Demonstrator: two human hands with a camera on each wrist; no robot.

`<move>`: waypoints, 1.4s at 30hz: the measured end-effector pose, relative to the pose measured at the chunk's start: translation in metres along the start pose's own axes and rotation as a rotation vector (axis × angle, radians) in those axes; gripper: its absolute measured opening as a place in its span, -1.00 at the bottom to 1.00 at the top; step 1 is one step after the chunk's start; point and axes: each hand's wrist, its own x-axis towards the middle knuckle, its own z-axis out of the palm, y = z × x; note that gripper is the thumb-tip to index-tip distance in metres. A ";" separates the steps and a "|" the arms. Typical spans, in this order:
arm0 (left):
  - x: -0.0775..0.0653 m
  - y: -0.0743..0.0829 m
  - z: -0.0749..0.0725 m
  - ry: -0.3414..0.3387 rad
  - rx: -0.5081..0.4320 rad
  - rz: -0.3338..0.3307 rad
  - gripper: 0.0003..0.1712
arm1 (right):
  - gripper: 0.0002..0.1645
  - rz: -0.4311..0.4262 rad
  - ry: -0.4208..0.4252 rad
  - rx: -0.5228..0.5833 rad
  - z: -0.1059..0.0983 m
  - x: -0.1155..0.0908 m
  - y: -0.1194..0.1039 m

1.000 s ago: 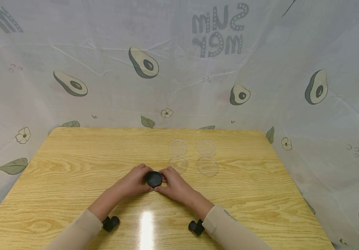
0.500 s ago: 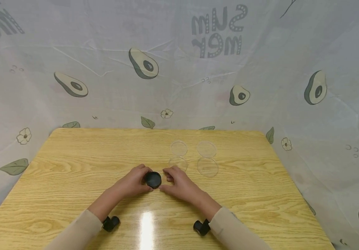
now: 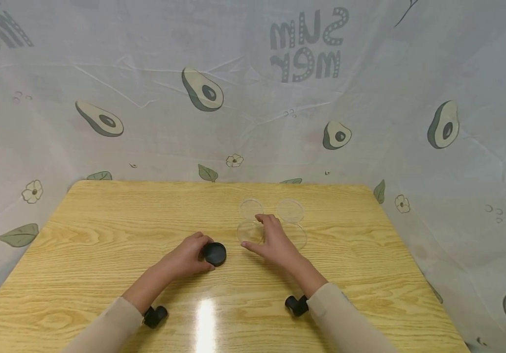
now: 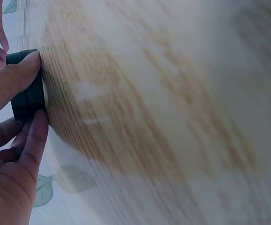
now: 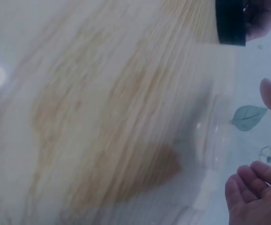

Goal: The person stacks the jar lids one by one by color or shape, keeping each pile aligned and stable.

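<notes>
My left hand [image 3: 189,256] holds a small black round piece [image 3: 215,254] on the wooden table, thumb on one side and fingers on the other. Its top looks slightly recessed with a raised rim, and a seam runs round its side in the left wrist view. My right hand [image 3: 276,241] hovers with spread thumb and fingers over the front pair of clear round discs. Beneath it lie the front left disc [image 3: 247,232] and the front right disc [image 3: 298,236], partly covered. In the right wrist view the right hand [image 5: 261,197] has nothing between thumb and fingers.
Two more clear discs lie behind, the back left disc [image 3: 251,208] and the back right disc [image 3: 290,210]. The wooden table [image 3: 125,211] ends at a printed cloth [image 3: 147,147] at the back and sides. A black wrist camera [image 3: 297,306] sits below the right wrist.
My right hand has let go of the black round piece and moved right and away from me to the clear discs, its fingers spreading. The left hand still holds the piece in about the same place.
</notes>
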 end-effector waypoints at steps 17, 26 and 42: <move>-0.001 -0.002 0.000 0.014 0.016 0.004 -0.43 | 0.03 0.055 -0.038 -0.075 0.009 0.015 0.009; -0.002 -0.003 0.000 0.006 0.002 -0.007 -0.42 | -0.03 0.041 -0.037 -0.114 0.010 0.017 0.013; -0.001 -0.002 0.000 0.010 0.009 -0.024 -0.41 | -0.04 0.030 -0.023 -0.122 0.005 0.012 0.014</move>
